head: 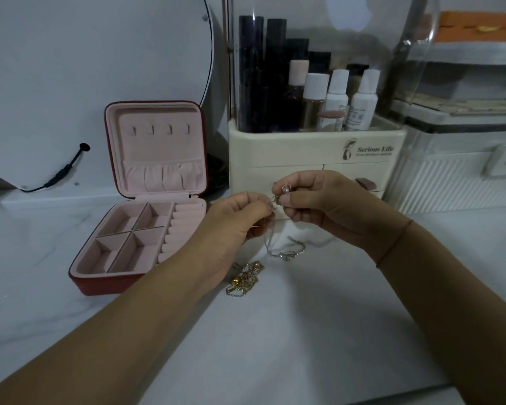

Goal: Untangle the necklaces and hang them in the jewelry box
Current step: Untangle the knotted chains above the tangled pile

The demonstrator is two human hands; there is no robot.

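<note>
The left hand [234, 226] and right hand [324, 209] are pinching one silver necklace [281, 254], and the jewelry box [100, 283] at nine o'clock is holding none yet.

I can't count chains in the gold tangle [245, 277]; my left hand [231, 229] hides part of the silver chain [276, 254]; my forearm [146, 290] covers a corner of the jewelry box [88, 283]; small print on the organizer [275, 147] is illegible.

shiny metal necklaces [278, 247]; velvety matt jewelry box [146, 200].
</note>
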